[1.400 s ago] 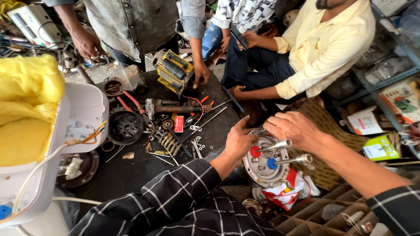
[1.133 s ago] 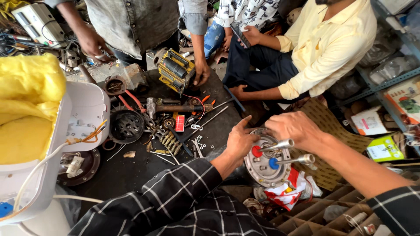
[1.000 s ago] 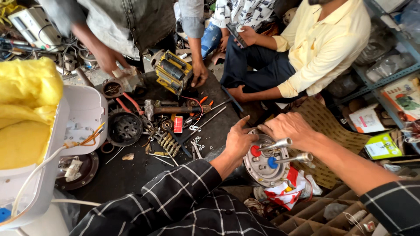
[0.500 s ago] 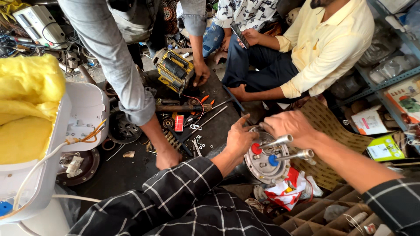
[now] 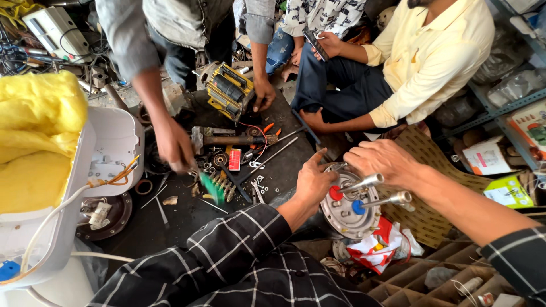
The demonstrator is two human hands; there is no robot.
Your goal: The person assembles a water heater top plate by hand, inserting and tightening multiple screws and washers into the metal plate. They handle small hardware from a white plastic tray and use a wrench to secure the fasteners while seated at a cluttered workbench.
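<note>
My left hand (image 5: 314, 181) grips the left rim of a round metal flange plate (image 5: 348, 214) that carries a red washer, a blue washer and two silver tubes (image 5: 380, 190) sticking out to the right. Over the plate's upper right edge my right hand (image 5: 381, 161) rests curled, fingers on the rim near the tubes. Both my sleeves are dark with a white check. Just left of my left arm, another person's hand (image 5: 173, 145) holds a green-handled tool (image 5: 213, 187) above the dark work surface (image 5: 182, 219).
Screwdrivers, springs, washers and a hammer (image 5: 227, 139) litter the surface. A white appliance casing (image 5: 85, 176) with yellow insulation (image 5: 37, 136) stands at left. A yellow-black transformer (image 5: 228, 91) lies behind. A seated person in a yellow shirt (image 5: 432, 57) is at upper right; cardboard dividers (image 5: 432, 273) lower right.
The standing person has leaned in and reached down, bringing a hand with a green-handled tool onto the work surface. My hands have stayed on the flange plate.
</note>
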